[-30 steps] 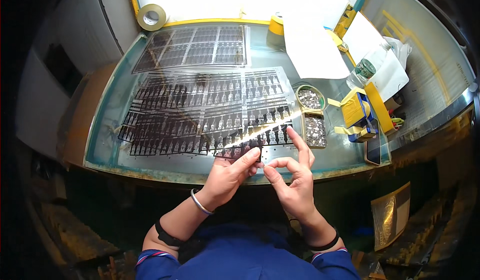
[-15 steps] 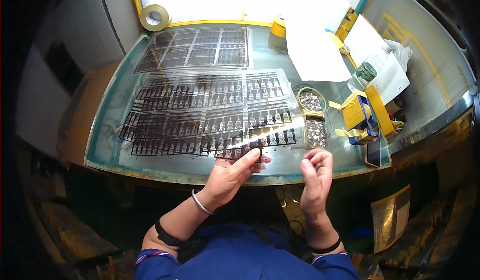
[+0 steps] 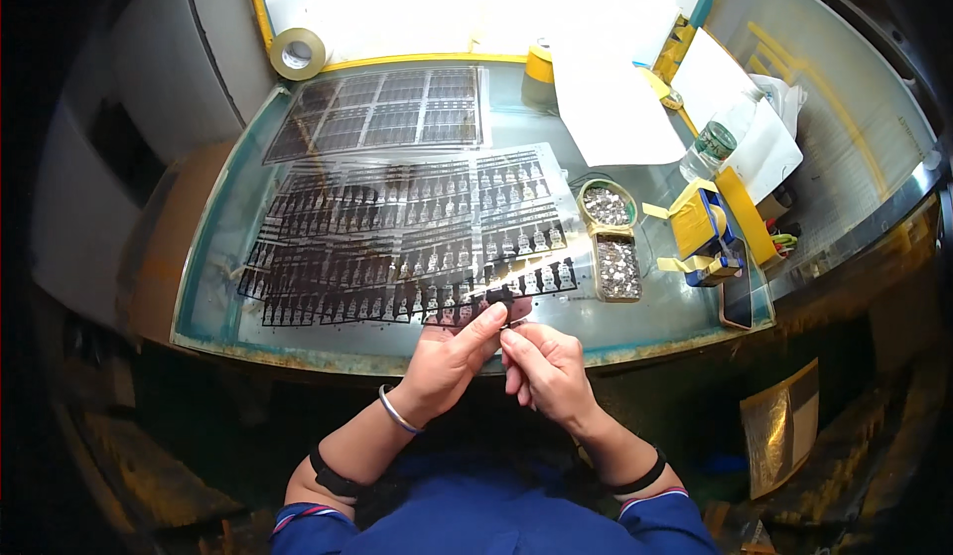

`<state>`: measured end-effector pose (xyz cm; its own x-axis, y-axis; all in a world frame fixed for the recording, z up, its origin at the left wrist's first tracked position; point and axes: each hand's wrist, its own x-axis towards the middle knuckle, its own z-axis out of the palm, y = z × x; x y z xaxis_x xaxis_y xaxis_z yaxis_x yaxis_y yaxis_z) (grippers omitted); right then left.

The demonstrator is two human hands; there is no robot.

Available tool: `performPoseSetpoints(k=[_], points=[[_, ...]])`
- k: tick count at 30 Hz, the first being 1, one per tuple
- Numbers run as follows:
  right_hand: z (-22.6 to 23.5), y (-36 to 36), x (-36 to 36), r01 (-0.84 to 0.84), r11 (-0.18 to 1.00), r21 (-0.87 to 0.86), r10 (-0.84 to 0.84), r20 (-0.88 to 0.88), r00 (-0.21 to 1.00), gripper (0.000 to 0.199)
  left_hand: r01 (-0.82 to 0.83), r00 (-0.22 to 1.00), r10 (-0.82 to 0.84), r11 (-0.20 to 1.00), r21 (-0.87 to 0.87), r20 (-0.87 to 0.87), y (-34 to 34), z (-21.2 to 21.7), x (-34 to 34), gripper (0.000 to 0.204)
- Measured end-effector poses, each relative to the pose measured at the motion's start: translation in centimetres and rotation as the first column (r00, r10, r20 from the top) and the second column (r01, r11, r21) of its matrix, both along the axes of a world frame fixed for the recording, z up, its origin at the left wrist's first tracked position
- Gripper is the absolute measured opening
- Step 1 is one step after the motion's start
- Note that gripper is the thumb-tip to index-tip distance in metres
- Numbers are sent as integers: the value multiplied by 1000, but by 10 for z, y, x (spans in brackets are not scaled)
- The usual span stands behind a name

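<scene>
Pinching a dark strip, the left hand sits just left of the right hand, whose fingertips press together, contents unclear, near the strip's right end; its visible part runs left-right, patterned sheets lying beyond.

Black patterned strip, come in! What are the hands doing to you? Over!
Left hand pinching black patterned strip. Right hand close by, grip unclear. Two tubs off right, clear of hands.
</scene>
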<state>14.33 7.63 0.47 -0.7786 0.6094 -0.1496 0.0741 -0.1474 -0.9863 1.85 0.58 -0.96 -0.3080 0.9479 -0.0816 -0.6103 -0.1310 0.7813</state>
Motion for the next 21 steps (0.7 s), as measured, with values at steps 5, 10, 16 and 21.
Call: performPoseSetpoints(k=[5, 10, 16, 21], points=[[-5, 3, 5, -13, 996, -84, 12, -9, 1000, 43, 31, 999, -31, 1000, 1, 33, 0, 2, 1, 26], [-5, 35, 31, 37, 994, 106, -17, -181, 983, 49, 21, 998, -20, 1000, -22, 65, -4, 3, 5, 28], [31, 95, 34, 107, 959, -262, -172, -239, 956, 58, 391, 905, -348, 907, -156, 247, -54, 12, 12, 31], [17, 115, 23, 153, 962, 225, -136, -86, 987, 38, 679, 710, -554, 704, -211, 436, -63, -2, 20, 42]])
